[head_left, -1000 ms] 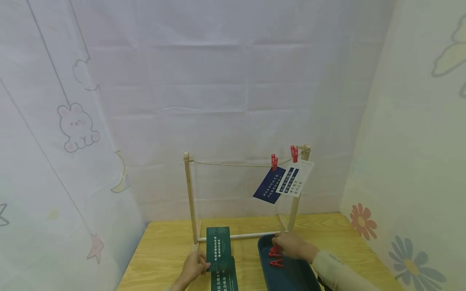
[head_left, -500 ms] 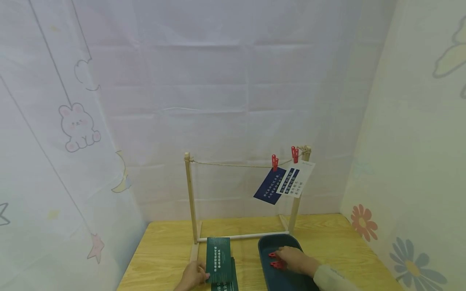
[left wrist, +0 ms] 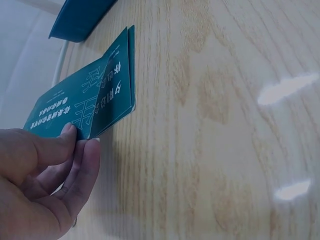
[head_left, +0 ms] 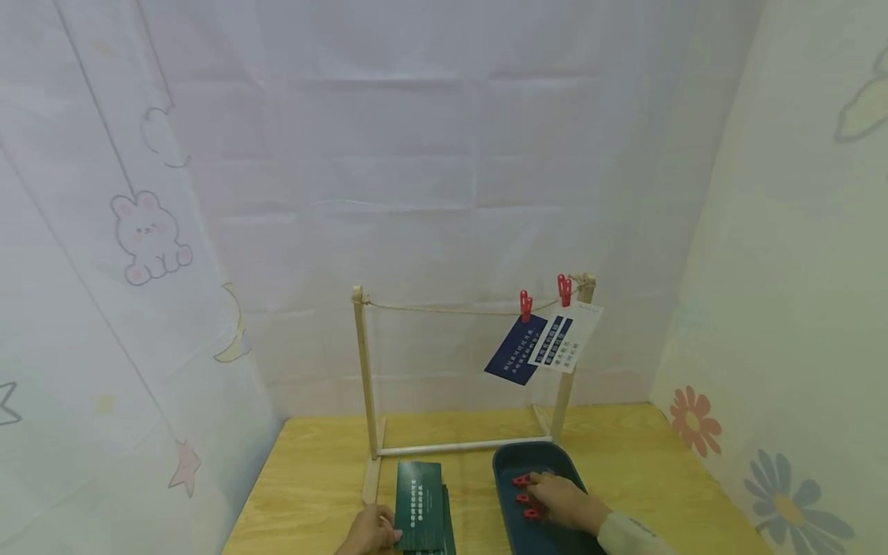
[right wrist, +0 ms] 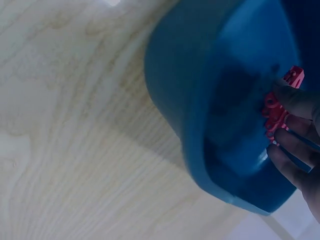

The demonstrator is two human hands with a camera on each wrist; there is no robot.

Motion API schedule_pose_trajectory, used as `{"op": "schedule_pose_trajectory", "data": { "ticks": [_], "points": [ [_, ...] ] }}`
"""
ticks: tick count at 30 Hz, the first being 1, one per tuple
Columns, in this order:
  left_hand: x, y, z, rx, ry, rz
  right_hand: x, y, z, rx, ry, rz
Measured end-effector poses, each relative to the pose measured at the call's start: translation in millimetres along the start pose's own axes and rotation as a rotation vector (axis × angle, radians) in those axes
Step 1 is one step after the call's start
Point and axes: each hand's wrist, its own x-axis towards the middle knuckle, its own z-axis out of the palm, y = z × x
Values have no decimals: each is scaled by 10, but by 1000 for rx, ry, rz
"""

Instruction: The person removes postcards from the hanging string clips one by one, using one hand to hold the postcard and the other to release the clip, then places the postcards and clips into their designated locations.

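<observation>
Indoors, pale walls (head_left: pixel 444 154), woodgrain table (head_left: pixel 312 482), green card (head_left: pixel 419 505)

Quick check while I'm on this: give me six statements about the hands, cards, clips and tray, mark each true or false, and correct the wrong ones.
1. The left hand has its grip on a green card. True.
2. Both hung cards are near the left post. False: the dark blue card and white card hang toward the right post.
3. The right hand is in the tray, at the loose red clips. True.
4. The tray lies left of the green card. False: it lies to the right.
5. The white card partly overlaps the dark blue card. True.
6. The clips on the line are green. False: both clips on the line are red.
</observation>
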Motion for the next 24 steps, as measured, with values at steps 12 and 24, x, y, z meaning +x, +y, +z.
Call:
{"op": "schedule_pose_trajectory", "data": {
  "ticks": [12,24],
  "points": [
    [6,-124,33,1,-58,-37,-7,5,185,3,5,76],
    [-11,-157,30,-66,-210,2,-18,54,244,-20,11,92]
  ]
}}
